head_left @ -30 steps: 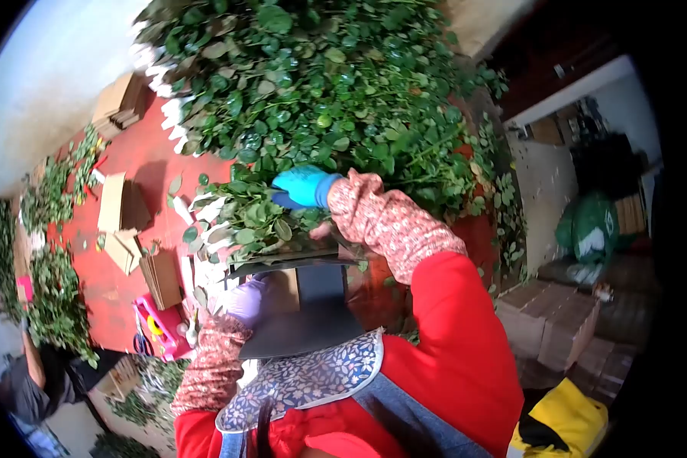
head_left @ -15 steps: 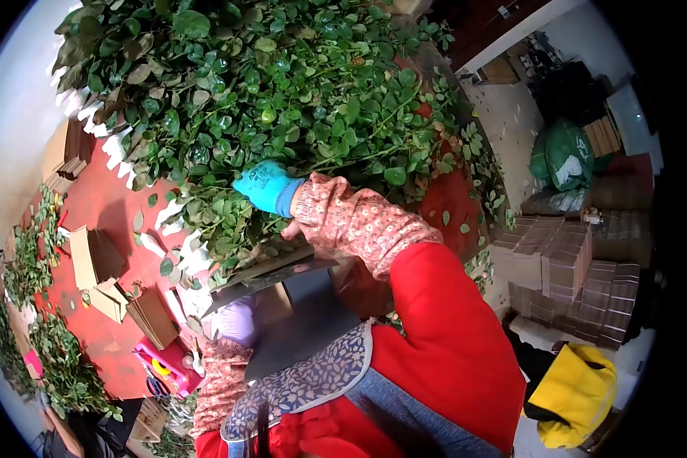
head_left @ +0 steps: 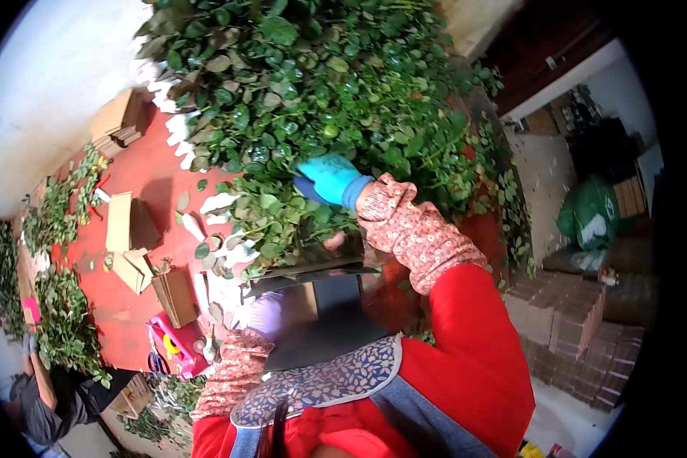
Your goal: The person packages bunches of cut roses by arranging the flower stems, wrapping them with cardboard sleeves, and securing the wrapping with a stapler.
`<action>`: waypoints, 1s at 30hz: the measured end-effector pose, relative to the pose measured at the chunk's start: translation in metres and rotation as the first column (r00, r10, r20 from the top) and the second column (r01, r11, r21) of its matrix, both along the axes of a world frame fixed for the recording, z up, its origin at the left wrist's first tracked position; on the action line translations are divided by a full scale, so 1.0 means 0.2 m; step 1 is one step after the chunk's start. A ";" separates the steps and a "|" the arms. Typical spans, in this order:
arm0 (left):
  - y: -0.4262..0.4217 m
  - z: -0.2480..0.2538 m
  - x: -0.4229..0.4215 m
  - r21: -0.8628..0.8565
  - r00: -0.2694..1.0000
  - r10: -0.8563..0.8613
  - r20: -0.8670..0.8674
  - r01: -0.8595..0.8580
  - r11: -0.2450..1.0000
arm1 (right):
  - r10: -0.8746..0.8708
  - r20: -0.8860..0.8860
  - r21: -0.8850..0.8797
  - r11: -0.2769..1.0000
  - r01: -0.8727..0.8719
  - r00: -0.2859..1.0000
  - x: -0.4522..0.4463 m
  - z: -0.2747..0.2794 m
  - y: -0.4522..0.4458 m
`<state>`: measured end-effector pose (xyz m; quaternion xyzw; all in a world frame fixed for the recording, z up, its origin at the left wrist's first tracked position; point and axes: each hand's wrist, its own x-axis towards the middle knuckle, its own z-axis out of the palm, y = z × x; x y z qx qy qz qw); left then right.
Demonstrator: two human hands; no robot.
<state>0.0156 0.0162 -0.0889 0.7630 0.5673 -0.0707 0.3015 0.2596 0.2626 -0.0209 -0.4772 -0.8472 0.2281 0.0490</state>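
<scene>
My right hand (head_left: 331,180), in a blue glove, hovers over or touches a pile of leafy green stems (head_left: 282,91); thumb and fingertips look slightly apart, with nothing visible between them. My left hand (head_left: 261,314), in a pale purple glove, is low beside a dark box-like stand (head_left: 324,336); its fingers are hidden. A smaller leafy bunch (head_left: 275,225) lies just beyond the stand, white-wrapped ends (head_left: 239,253) on its left. Near the stand's upper edge shows a small pink rounded thing (head_left: 333,242), too unclear to name.
On the red tabletop (head_left: 130,290) stand folded cardboard pieces (head_left: 174,296). A pink holder (head_left: 168,343) and scissors (head_left: 157,363) lie nearby. Another person (head_left: 46,389) is at lower left, near more leafy stems (head_left: 61,305). Stacked cardboard (head_left: 557,313) is on the right.
The view has shifted, so the table appears further right. My right hand has turned slightly, its darker blue thumb side now showing. My left hand stays beside the stand.
</scene>
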 end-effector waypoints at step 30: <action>1.55 -0.43 -0.55 0.444 0.640 0.543 0.544 -0.769 0.461 | 0.110 0.356 0.331 0.914 -0.236 0.928 -0.15 -0.09 0.52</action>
